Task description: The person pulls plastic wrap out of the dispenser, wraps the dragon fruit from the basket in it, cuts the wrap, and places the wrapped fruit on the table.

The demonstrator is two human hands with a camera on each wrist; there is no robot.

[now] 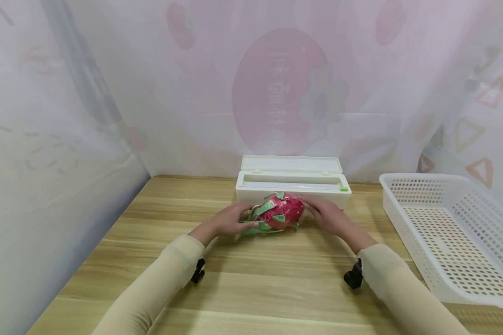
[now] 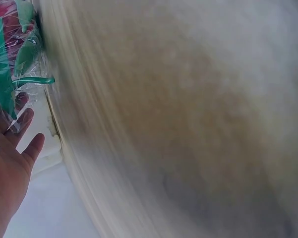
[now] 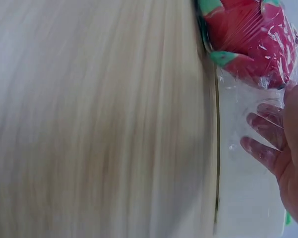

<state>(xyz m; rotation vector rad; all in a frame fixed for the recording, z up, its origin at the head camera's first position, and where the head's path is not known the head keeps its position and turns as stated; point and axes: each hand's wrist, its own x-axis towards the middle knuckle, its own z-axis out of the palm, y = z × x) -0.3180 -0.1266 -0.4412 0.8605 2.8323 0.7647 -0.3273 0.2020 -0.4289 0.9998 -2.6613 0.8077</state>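
Note:
A red dragon fruit with green scales lies in crinkled clear cling film between my two hands, just in front of a white cling film dispenser. At its left end my left hand holds the wrapped fruit, thumb in front and fingers behind. My right hand is at the other end, holding the loose cling film there. In the right wrist view the film stretches over the fingers, and the thumb meets the fruit's tip. The left wrist view has green scales under film beside the fingers.
The dispenser's lid stands raised at the back, and a small green piece sits on its right front edge. A white perforated basket stands on the right of the wooden table. Printed curtains hang behind and at both sides.

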